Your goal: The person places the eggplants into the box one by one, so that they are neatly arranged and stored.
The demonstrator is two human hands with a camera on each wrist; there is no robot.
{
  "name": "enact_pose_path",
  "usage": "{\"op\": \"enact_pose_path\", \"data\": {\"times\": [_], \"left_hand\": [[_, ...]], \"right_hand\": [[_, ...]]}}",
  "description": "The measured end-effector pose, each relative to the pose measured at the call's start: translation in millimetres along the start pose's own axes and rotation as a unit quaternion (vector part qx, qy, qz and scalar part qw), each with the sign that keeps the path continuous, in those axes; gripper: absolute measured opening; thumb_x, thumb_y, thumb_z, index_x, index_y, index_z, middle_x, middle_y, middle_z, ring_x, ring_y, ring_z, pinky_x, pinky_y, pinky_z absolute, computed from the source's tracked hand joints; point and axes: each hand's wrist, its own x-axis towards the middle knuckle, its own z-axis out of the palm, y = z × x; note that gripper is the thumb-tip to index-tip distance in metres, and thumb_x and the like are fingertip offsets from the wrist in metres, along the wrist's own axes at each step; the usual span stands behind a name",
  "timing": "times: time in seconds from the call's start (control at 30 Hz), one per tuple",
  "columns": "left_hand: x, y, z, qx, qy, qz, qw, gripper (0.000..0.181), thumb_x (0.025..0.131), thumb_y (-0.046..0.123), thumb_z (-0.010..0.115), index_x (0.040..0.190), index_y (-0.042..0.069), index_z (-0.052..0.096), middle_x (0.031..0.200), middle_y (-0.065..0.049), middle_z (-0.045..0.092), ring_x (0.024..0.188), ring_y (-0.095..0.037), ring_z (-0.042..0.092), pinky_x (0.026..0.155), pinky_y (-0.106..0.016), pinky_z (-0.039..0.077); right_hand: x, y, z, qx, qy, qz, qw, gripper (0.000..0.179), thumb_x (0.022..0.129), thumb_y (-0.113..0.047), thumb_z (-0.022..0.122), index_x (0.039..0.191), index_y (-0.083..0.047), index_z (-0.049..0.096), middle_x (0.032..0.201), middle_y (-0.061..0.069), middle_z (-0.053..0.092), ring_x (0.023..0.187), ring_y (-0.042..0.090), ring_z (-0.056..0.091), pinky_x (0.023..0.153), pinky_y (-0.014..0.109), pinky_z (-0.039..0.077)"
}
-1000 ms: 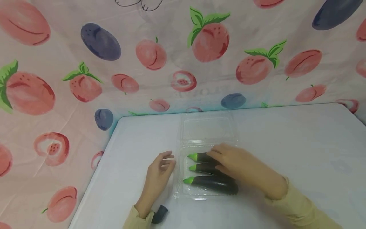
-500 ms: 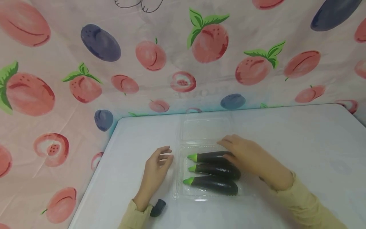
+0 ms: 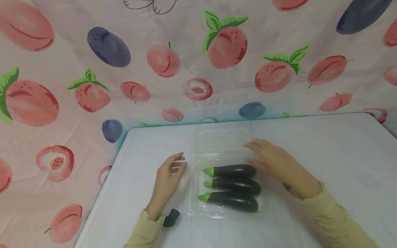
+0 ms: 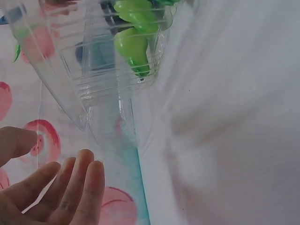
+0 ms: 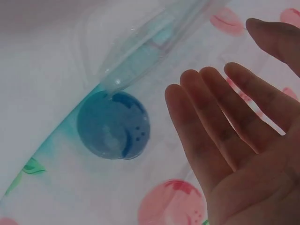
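Three dark purple eggplants lie side by side in a clear plastic clamshell box: a back eggplant (image 3: pixel 234 170), a middle eggplant (image 3: pixel 237 185) and a front eggplant (image 3: pixel 235 201). Their green stem ends point left. The box's lid (image 3: pixel 224 140) is folded back, away from the person. My left hand (image 3: pixel 169 181) hovers left of the box with relaxed fingers and holds nothing. In the left wrist view the green stems (image 4: pixel 132 47) show through the box wall. My right hand (image 3: pixel 274 162), fingers extended, is beside the box's back right corner and holds nothing.
A white table (image 3: pixel 325 172) bears the box. Behind it and to the left hangs a cloth (image 3: pixel 130 38) printed with peaches and blue fruit. A small black object (image 3: pixel 171 218) is at the left wrist, by the sleeve.
My right hand has come off the eggplants and moved right and back, leaving all three uncovered. The left hand has shifted slightly back and left.
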Motion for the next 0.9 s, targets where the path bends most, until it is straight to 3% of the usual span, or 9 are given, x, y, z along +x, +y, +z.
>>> {"op": "enact_pose_path", "data": {"times": [0.47, 0.9], "left_hand": [[18.8, -1.5, 5.7, -0.027, -0.001, 0.004, 0.9996, 0.037, 0.096, 0.017, 0.067, 0.13, 0.005, 0.061, 0.118, -0.012, 0.069, 0.106, -0.025, 0.069, 0.092, -0.038, 0.059], [33.5, -6.9, 14.3, -0.044, -0.015, -0.015, 0.9988, 0.041, 0.095, 0.018, 0.069, 0.132, 0.003, 0.06, 0.119, -0.015, 0.068, 0.109, -0.027, 0.067, 0.093, -0.04, 0.058]], "right_hand": [[3.6, 23, 9, 0.041, -0.004, 0.065, 0.9971, 0.047, 0.093, -0.02, 0.07, 0.129, 0.006, 0.057, 0.127, 0.025, 0.06, 0.121, 0.041, 0.057, 0.104, 0.056, 0.046], [3.2, 34, 16, 0.092, 0.002, 0.107, 0.99, 0.051, 0.092, -0.023, 0.072, 0.13, 0.006, 0.056, 0.126, 0.023, 0.06, 0.105, 0.037, 0.066, 0.092, 0.054, 0.054]]}}
